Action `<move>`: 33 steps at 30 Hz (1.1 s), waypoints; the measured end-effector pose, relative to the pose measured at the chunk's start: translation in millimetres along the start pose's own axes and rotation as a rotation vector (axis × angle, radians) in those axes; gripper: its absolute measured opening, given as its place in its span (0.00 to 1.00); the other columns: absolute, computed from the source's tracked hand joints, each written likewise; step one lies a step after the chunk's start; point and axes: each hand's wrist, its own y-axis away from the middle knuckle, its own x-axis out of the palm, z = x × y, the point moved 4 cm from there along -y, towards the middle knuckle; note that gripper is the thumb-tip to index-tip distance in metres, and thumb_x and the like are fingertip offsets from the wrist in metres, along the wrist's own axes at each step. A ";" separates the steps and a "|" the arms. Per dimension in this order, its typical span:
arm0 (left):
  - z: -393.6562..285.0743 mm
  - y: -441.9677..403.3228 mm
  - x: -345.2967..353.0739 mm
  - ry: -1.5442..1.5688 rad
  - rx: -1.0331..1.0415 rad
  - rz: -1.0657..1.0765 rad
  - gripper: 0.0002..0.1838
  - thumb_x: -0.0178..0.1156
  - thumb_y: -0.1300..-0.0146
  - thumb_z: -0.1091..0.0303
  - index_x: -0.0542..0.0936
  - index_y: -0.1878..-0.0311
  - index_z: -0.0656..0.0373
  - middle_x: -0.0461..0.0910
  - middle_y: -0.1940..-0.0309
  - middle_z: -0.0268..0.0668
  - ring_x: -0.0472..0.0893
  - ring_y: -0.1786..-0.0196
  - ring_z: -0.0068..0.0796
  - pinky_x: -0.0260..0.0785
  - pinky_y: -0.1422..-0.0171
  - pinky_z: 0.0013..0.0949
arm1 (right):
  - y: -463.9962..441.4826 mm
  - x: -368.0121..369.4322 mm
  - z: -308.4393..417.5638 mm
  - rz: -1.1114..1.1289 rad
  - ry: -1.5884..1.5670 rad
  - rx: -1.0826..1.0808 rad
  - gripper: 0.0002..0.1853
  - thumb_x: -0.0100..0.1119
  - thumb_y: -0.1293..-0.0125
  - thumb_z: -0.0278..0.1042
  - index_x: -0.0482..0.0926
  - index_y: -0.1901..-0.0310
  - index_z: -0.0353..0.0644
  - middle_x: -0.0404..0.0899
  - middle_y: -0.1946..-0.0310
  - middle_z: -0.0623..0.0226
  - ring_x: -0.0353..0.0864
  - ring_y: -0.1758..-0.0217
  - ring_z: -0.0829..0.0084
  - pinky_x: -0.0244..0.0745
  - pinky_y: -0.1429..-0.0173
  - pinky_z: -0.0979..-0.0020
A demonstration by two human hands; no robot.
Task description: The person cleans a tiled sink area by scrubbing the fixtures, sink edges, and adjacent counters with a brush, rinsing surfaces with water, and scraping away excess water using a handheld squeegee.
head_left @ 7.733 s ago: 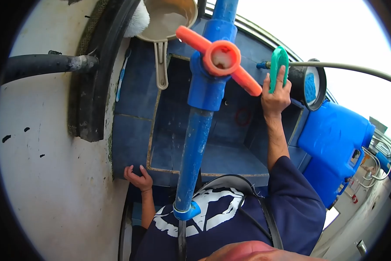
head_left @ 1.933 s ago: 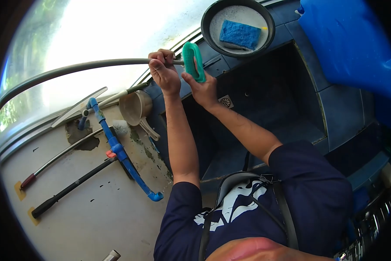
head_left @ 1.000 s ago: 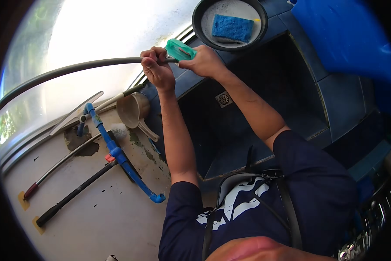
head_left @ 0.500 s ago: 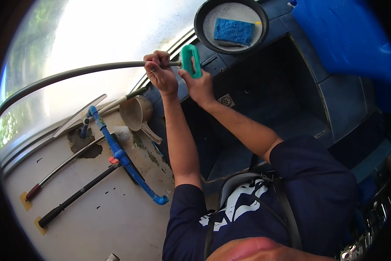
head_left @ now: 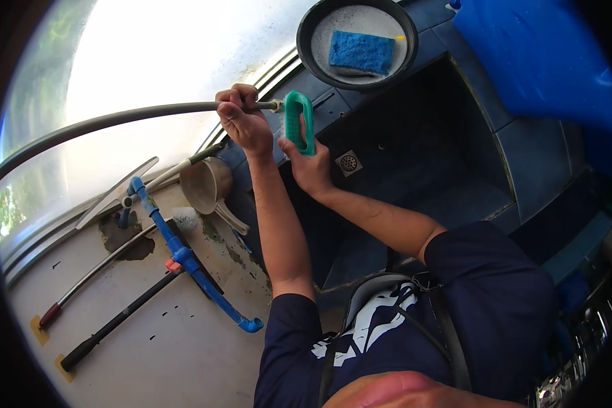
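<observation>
My left hand (head_left: pixel 243 122) is closed around a long grey rod (head_left: pixel 129 112) near its right end. The rod runs off to the left and looks curved in this wide view. Its end piece (head_left: pixel 277 106) meets the bristle side of a green scrub brush (head_left: pixel 307 122), or sits just in front of it; I cannot tell whether they touch. My right hand (head_left: pixel 312 166) grips the brush by its loop handle, with fingers passing through the opening. Just above the brush stands a dark basin (head_left: pixel 304 51) of suds, and a blue sponge (head_left: pixel 362 52) lies in the foam.
Below the hands is a dark tiled sink (head_left: pixel 415 156) with a drain (head_left: pixel 349 164). A beige dipper (head_left: pixel 207 185), blue pipe (head_left: pixel 197 268) with a red valve and several long-handled tools are along the left wall. Blue plastic (head_left: pixel 537 61) covers the upper right.
The brush and my right hand have moved down slightly, so the brush now sits lower against the rod's end. My left hand has shifted a little left and down, still holding the rod.
</observation>
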 end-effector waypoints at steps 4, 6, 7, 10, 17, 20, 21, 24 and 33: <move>-4.2 2.3 -0.8 0.000 -0.015 0.013 0.28 0.45 0.22 0.35 0.60 0.64 0.53 0.65 0.74 0.33 0.59 0.67 0.22 0.55 0.58 0.27 | -39.5 16.3 -3.6 0.121 -0.004 0.628 0.13 0.71 0.34 0.37 0.82 0.65 0.34 0.76 0.79 0.76 0.73 0.75 0.85 0.69 0.70 0.76; -6.0 2.4 -3.0 0.002 -0.014 0.023 0.28 0.45 0.22 0.35 0.60 0.64 0.53 0.65 0.74 0.33 0.59 0.67 0.22 0.55 0.58 0.27 | -25.3 13.3 -0.6 0.150 0.079 0.363 0.14 0.72 0.34 0.38 0.83 0.64 0.33 0.78 0.77 0.75 0.75 0.74 0.84 0.70 0.70 0.76; -3.1 1.1 -0.1 0.013 -0.014 0.024 0.28 0.46 0.22 0.35 0.60 0.64 0.53 0.65 0.74 0.33 0.59 0.67 0.22 0.55 0.58 0.27 | -10.6 1.6 -1.8 0.193 0.144 0.206 0.16 0.72 0.33 0.39 0.83 0.60 0.31 0.81 0.75 0.73 0.78 0.71 0.84 0.73 0.68 0.74; -3.1 -1.1 2.7 0.004 -0.011 0.009 0.28 0.45 0.22 0.35 0.60 0.64 0.53 0.65 0.75 0.33 0.59 0.67 0.22 0.55 0.59 0.27 | 17.3 -46.8 6.3 0.317 0.240 0.160 0.18 0.71 0.32 0.40 0.83 0.55 0.29 0.84 0.71 0.70 0.80 0.69 0.82 0.76 0.65 0.71; -5.9 0.8 0.0 -0.075 -0.024 0.017 0.30 0.44 0.25 0.31 0.59 0.65 0.50 0.65 0.76 0.32 0.60 0.68 0.24 0.57 0.57 0.31 | 28.0 -114.8 -30.3 0.236 0.331 0.137 0.28 0.68 0.31 0.40 0.76 0.34 0.35 0.81 0.68 0.72 0.77 0.72 0.80 0.74 0.68 0.72; -6.0 0.3 2.4 -0.081 -0.034 -0.010 0.30 0.44 0.25 0.30 0.59 0.66 0.50 0.66 0.76 0.33 0.60 0.68 0.24 0.57 0.58 0.31 | -5.2 -101.6 -54.3 0.118 0.093 0.372 0.36 0.66 0.34 0.38 0.68 0.24 0.44 0.74 0.71 0.75 0.67 0.77 0.84 0.65 0.73 0.77; -5.4 0.7 2.7 -0.078 -0.038 -0.014 0.30 0.44 0.25 0.30 0.59 0.66 0.50 0.66 0.76 0.33 0.60 0.68 0.24 0.57 0.58 0.31 | -21.2 -87.2 -58.1 0.122 -0.034 0.514 0.36 0.66 0.34 0.38 0.68 0.24 0.45 0.71 0.72 0.76 0.65 0.78 0.85 0.64 0.74 0.78; -5.4 -0.7 3.8 -0.076 0.007 -0.008 0.30 0.43 0.25 0.31 0.59 0.66 0.50 0.66 0.77 0.33 0.60 0.69 0.24 0.57 0.59 0.30 | -49.3 -59.3 -78.8 0.160 -0.252 0.742 0.37 0.67 0.35 0.36 0.68 0.24 0.49 0.67 0.74 0.78 0.61 0.79 0.86 0.60 0.75 0.79; -1.0 1.4 4.4 -0.027 0.018 -0.015 0.30 0.44 0.24 0.32 0.59 0.65 0.52 0.65 0.77 0.34 0.60 0.69 0.23 0.56 0.59 0.28 | -65.6 -64.4 -57.4 0.361 -0.174 0.818 0.37 0.68 0.36 0.31 0.69 0.24 0.50 0.65 0.75 0.80 0.60 0.80 0.87 0.56 0.78 0.80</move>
